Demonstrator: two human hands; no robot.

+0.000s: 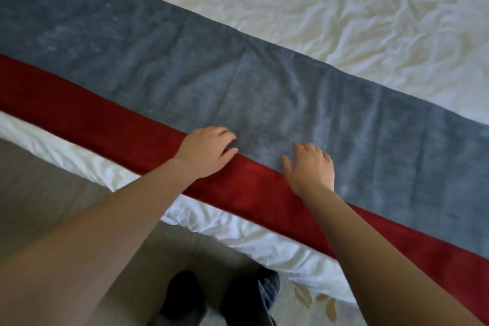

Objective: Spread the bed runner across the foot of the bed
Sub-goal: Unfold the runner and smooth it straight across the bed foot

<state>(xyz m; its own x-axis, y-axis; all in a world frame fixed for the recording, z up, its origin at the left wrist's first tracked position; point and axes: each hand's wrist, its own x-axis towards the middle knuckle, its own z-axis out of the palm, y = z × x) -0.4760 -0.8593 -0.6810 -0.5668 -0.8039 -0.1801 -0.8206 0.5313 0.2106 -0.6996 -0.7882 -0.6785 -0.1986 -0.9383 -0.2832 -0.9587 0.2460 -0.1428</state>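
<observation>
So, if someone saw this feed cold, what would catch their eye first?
The runner, a grey band above a deep red band, cutting diagonally across the white sheet. Next, two bare hands resting on it mid-frame: the left hand on the red-grey seam, the right hand flat on the grey.

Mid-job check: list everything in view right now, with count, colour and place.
plush bed runner: one, grey with a red band along its near edge, lying across the bed from upper left to lower right
wrinkled bed cover: one, white, beyond the runner and along the near bed edge
floor: beige, lower left
feet: two, dark footwear, bottom centre
left hand: one, resting on the red-grey seam
right hand: one, fingers spread on the grey part
</observation>
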